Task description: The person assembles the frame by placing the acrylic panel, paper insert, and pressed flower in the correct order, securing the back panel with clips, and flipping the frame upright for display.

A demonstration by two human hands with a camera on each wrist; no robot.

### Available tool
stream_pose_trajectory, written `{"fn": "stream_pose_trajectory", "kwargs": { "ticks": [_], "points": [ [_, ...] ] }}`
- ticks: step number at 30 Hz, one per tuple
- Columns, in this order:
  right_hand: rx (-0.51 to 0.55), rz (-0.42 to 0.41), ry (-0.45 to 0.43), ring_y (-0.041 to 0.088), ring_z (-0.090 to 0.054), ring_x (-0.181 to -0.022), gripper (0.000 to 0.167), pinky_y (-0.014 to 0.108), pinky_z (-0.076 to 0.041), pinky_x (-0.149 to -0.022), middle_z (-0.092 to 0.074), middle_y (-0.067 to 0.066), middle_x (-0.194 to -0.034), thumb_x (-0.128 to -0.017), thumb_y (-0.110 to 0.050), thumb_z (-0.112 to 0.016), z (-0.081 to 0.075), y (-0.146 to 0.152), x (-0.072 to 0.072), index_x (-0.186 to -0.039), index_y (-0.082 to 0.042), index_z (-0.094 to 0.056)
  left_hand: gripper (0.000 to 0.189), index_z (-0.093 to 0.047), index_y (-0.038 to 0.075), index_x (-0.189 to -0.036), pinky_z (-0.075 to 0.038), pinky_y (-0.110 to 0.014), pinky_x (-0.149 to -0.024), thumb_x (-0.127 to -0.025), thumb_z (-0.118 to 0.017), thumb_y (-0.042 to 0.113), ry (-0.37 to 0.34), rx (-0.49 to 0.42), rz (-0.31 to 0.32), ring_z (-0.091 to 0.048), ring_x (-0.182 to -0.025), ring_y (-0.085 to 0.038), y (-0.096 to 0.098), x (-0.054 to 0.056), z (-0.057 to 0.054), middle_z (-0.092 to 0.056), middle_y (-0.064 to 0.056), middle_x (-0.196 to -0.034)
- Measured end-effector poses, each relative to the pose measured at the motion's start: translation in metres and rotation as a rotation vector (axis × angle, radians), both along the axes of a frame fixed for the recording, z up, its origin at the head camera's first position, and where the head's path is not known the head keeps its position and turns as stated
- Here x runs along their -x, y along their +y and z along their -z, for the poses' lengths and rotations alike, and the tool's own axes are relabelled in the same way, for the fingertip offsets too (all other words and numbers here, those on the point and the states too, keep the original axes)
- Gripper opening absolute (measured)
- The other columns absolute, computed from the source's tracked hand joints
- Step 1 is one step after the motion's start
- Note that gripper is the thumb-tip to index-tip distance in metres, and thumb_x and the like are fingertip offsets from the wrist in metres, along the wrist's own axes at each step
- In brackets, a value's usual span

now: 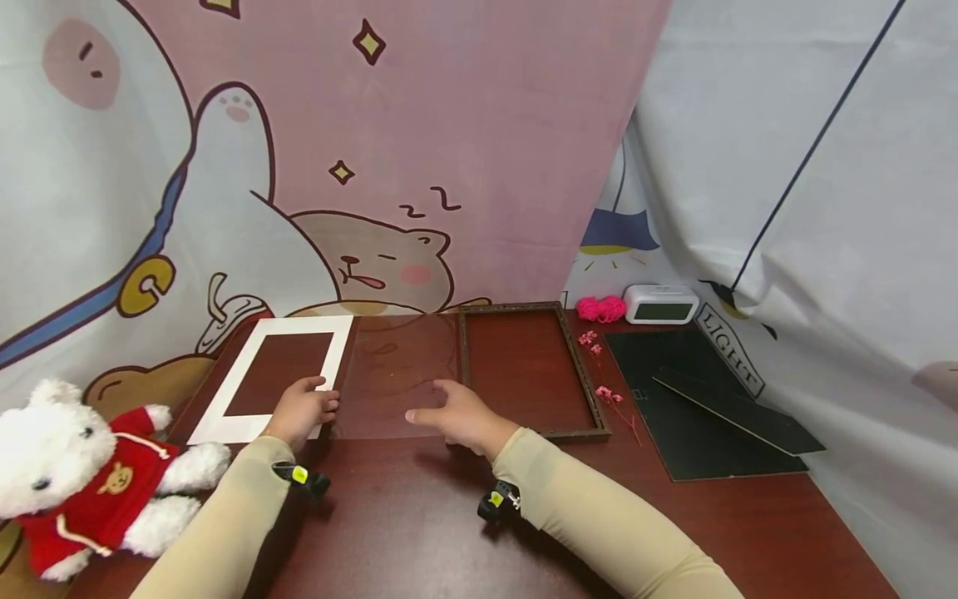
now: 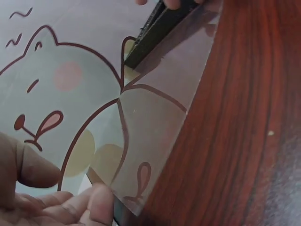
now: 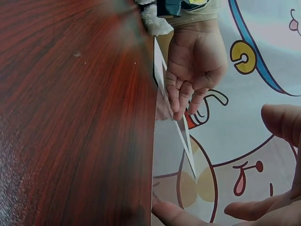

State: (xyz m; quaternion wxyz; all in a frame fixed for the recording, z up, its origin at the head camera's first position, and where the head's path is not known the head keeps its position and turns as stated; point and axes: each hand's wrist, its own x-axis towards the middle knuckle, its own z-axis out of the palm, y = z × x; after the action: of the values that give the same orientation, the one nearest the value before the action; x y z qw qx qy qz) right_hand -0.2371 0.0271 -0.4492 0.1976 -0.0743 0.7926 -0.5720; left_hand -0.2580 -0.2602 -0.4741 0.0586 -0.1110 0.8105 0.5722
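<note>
My left hand (image 1: pixel 303 412) hovers at the right side of a white picture mat (image 1: pixel 307 325), fingers loosely bent and thumb apart. To the mat's right lies a clear sheet (image 1: pixel 389 408), reflecting the wall drawing. My right hand (image 1: pixel 464 416) is over that sheet's right part, beside an empty dark picture frame (image 1: pixel 516 308), with thumb and fingers spread. In the left wrist view the left fingers (image 2: pixel 101 202) are right at the clear sheet's corner. The right wrist view shows a right fingertip (image 3: pixel 164 209) at the sheet's edge. Neither hand grips anything.
Right of the frame lie pink flower sprigs (image 1: pixel 608 394) and a black backing board (image 1: pixel 696 449) with its stand flap (image 1: pixel 737 408) raised. Behind are pink yarn (image 1: pixel 601 309) and a white digital clock (image 1: pixel 662 304). A white teddy bear (image 1: pixel 112 474) sits at left.
</note>
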Motion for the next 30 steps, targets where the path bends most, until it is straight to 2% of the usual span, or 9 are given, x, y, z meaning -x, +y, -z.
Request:
{"fn": "stream_pose_trajectory", "kwargs": {
  "ticks": [6, 10, 12, 17, 21, 24, 28, 29, 30],
  "points": [
    [0.003, 0.007, -0.01, 0.042, -0.064, -0.125, 0.091, 0.06, -0.058, -0.091, -0.044, 0.031, -0.157, -0.091, -0.03, -0.083, -0.001, 0.001, 0.0, -0.16, 0.004, -0.034, 0.06, -0.025, -0.014, -0.159, -0.056, -0.024, -0.078, -0.109, -0.047, 0.01, 0.016, -0.058, -0.01, -0.066, -0.105, -0.018, 0.0, -0.001, 0.001, -0.049, -0.036, -0.151],
    [0.005, 0.014, -0.01, 0.04, -0.064, -0.124, 0.091, 0.06, -0.059, -0.089, -0.045, 0.031, -0.156, -0.091, -0.03, -0.084, -0.001, 0.001, 0.0, -0.16, 0.004, -0.035, 0.063, -0.018, -0.016, -0.16, -0.058, -0.023, -0.077, -0.107, -0.045, 0.005, 0.012, -0.118, 0.03, -0.069, -0.101, -0.013, 0.006, -0.004, 0.002, -0.038, -0.038, -0.156],
    [-0.005, 0.014, -0.003, 0.039, -0.066, -0.121, 0.091, 0.058, -0.06, -0.087, -0.046, 0.03, -0.156, -0.091, -0.031, -0.084, 0.0, 0.0, 0.001, -0.16, 0.003, -0.036, 0.065, -0.016, -0.017, -0.16, -0.059, -0.024, -0.075, -0.105, -0.046, 0.001, 0.004, -0.104, 0.056, -0.069, -0.097, -0.012, 0.01, -0.006, 0.003, -0.037, -0.039, -0.156],
    [-0.02, 0.011, 0.003, 0.036, -0.067, -0.117, 0.092, 0.055, -0.062, -0.083, -0.047, 0.03, -0.156, -0.09, -0.032, -0.084, -0.001, 0.001, 0.001, -0.16, 0.003, -0.037, 0.067, -0.017, -0.013, -0.162, -0.055, -0.028, -0.063, -0.104, -0.048, 0.002, 0.019, 0.016, 0.095, -0.067, -0.079, -0.01, 0.019, -0.009, 0.001, -0.058, -0.035, -0.138],
    [-0.055, 0.004, 0.032, 0.039, -0.072, -0.108, 0.092, 0.053, -0.062, -0.08, -0.047, 0.03, -0.155, -0.091, -0.034, -0.083, -0.005, 0.005, 0.002, -0.16, 0.003, -0.036, 0.072, -0.011, -0.008, -0.165, -0.052, -0.029, -0.057, -0.104, -0.049, 0.003, 0.016, -0.025, 0.072, -0.067, -0.07, -0.011, 0.018, -0.009, 0.0, -0.07, -0.029, -0.121],
    [-0.131, 0.013, 0.107, 0.039, -0.071, -0.111, 0.09, 0.053, -0.06, -0.09, -0.049, 0.028, -0.156, -0.09, -0.038, -0.082, -0.01, 0.01, 0.005, -0.159, 0.002, -0.039, 0.075, -0.01, -0.007, -0.165, -0.051, -0.027, -0.054, -0.102, -0.048, 0.002, 0.014, -0.075, 0.032, -0.066, -0.066, -0.01, 0.014, -0.008, -0.002, -0.071, -0.029, -0.12],
    [-0.206, 0.062, 0.184, 0.038, -0.055, -0.138, 0.085, 0.054, -0.047, -0.112, -0.051, 0.023, -0.156, -0.09, -0.039, -0.082, -0.014, 0.016, 0.01, -0.155, 0.002, -0.046, 0.072, -0.012, -0.008, -0.165, -0.051, -0.024, -0.053, -0.102, -0.047, 0.001, 0.016, -0.138, -0.012, -0.064, -0.063, -0.008, 0.013, -0.012, -0.006, -0.069, -0.027, -0.121],
    [-0.211, 0.075, 0.197, 0.037, -0.052, -0.142, 0.084, 0.054, -0.045, -0.114, -0.052, 0.024, -0.155, -0.09, -0.038, -0.082, -0.014, 0.018, 0.011, -0.154, 0.003, -0.047, 0.072, -0.011, -0.009, -0.164, -0.051, -0.024, -0.053, -0.103, -0.046, 0.001, 0.02, -0.164, -0.015, -0.063, -0.063, -0.007, 0.013, -0.013, -0.007, -0.069, -0.026, -0.12],
    [-0.193, 0.085, 0.19, 0.038, -0.055, -0.138, 0.082, 0.054, -0.047, -0.111, -0.052, 0.025, -0.154, -0.091, -0.036, -0.082, -0.013, 0.02, 0.013, -0.154, 0.004, -0.047, 0.071, -0.011, -0.009, -0.164, -0.051, -0.023, -0.054, -0.103, -0.045, 0.001, 0.02, -0.194, -0.021, -0.063, -0.064, -0.007, 0.014, -0.015, -0.008, -0.069, -0.024, -0.118]
  ]
}}
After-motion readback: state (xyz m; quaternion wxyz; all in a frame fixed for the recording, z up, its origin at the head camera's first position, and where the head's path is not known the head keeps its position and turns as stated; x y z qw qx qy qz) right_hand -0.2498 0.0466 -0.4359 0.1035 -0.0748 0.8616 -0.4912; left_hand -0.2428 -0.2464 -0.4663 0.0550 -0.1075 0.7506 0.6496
